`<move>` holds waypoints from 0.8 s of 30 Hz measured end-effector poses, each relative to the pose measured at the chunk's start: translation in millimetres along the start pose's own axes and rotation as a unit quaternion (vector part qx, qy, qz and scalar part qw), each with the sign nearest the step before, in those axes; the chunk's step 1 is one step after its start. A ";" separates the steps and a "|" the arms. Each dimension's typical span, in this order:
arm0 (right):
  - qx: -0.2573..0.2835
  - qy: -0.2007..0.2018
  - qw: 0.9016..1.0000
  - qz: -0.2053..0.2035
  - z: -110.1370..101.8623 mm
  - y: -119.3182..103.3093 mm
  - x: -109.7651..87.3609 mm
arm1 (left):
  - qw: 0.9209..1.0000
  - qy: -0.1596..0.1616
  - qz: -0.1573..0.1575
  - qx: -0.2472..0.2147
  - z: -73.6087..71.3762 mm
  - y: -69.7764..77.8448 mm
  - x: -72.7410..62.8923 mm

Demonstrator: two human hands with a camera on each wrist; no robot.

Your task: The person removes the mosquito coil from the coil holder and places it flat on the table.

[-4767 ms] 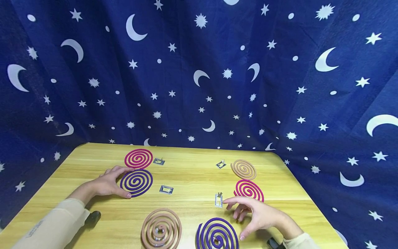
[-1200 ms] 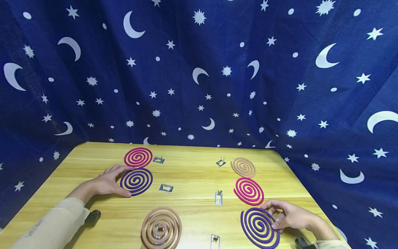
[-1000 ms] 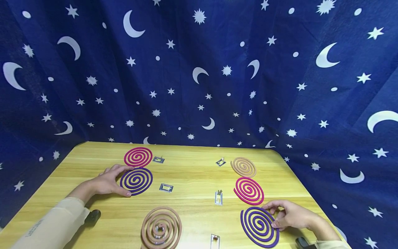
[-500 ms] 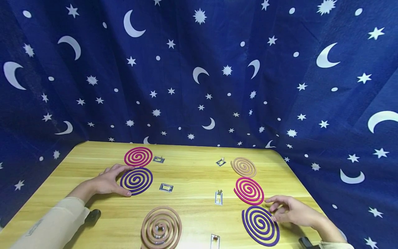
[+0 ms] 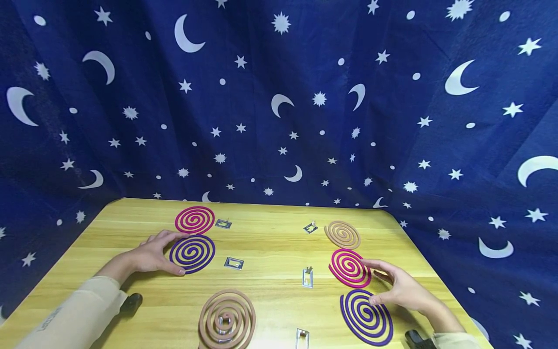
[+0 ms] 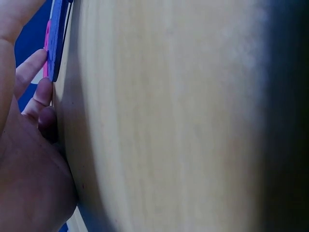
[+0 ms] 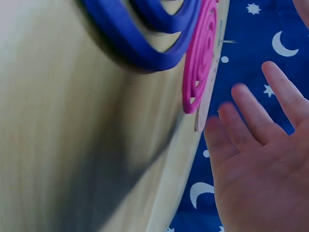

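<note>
My left hand (image 5: 153,255) rests at the left side of a purple mosquito coil (image 5: 191,251), thumb and fingers spread around its edge. In the left wrist view its fingertips touch the rim of this coil (image 6: 58,41). My right hand (image 5: 406,289) hovers, fingers extended, over the right-hand coils and holds nothing. Its forefinger reaches over a pink coil (image 5: 350,266) and its thumb over the edge of a second purple coil (image 5: 367,316). Seen from the right wrist, the palm (image 7: 270,174) stands apart from the purple coil (image 7: 140,53).
A second pink coil (image 5: 194,219) lies behind the left purple one. One brown coil (image 5: 253,320) sits over a metal stand at the front; another brown coil (image 5: 343,234) lies back right. Several small metal coil stands, such as this stand (image 5: 307,284), dot the table (image 5: 270,242).
The right purple coil went from the front middle to the right side in my right hand. That hand has released it and moved up toward the pink coil. My left hand has stayed put.
</note>
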State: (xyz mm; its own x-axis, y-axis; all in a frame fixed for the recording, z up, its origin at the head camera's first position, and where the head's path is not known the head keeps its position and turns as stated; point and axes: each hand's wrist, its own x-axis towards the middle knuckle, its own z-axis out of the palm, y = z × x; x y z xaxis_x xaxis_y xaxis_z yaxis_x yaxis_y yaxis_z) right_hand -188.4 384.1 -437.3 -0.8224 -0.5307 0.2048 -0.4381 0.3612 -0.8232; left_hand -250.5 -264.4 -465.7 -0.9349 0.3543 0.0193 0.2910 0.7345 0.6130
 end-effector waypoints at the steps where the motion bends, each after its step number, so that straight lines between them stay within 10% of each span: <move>1: -0.008 0.004 1.000 0.002 0.8 1.0 1.1 | 1.000 0.002 0.001 0.000 0.4 -1.0 0.2; 24: -0.123 0.027 0.982 0.138 -3.1 28.0 35.2 | 1.000 -0.011 -0.024 0.003 -0.7 3.1 0.9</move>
State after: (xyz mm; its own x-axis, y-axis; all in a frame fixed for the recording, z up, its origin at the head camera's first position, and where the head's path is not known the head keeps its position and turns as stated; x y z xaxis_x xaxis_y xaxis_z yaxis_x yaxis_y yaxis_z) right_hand -230.8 377.9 -451.6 -0.9377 -0.3466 0.0245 -0.2635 0.6632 -0.7005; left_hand -250.6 -262.2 -463.2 -0.9432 0.3312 -0.0281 0.2470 0.7551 0.6073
